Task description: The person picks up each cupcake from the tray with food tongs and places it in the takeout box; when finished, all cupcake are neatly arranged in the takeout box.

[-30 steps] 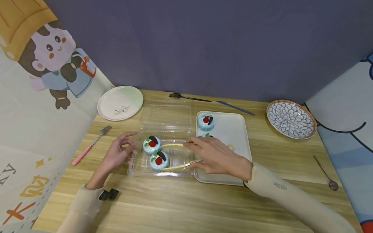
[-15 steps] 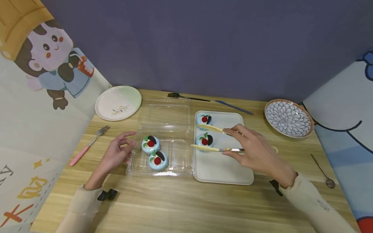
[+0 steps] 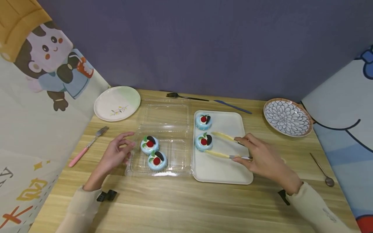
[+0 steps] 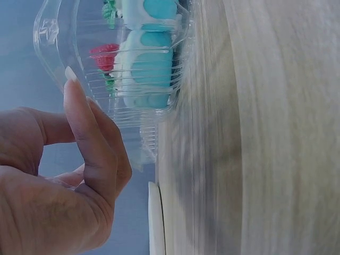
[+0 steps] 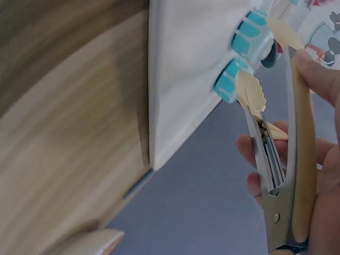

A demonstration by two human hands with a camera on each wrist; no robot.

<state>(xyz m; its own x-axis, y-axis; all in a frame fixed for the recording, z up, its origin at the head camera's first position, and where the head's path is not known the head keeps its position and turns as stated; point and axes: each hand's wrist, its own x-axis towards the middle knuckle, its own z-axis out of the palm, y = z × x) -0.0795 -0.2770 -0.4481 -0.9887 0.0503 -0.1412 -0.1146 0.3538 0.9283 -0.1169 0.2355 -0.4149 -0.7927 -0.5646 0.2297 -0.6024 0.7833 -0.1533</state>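
My right hand holds a pair of tongs with cream-coloured tips. The tongs are spread apart, their tips just right of a small blue cake topped with a red berry, a dark cookie and green leaves. Behind it on the white rectangular tray stands a matching cake. Two more, a rear cake and a front cake, sit side by side in the left half of a clear hinged plastic box. Loosely bent fingers of my left hand rest by the box's left rim.
The box's lid lies folded back. Around the table are an oval plate, a pink-handled fork, a black fork, a blue knife, a patterned plate and a spoon. A wall rises behind.
The tongs went from inside the box rightward over the tray, around the nearer cake there, then drew back to its right with nothing between the tips. My left hand stayed by the box.
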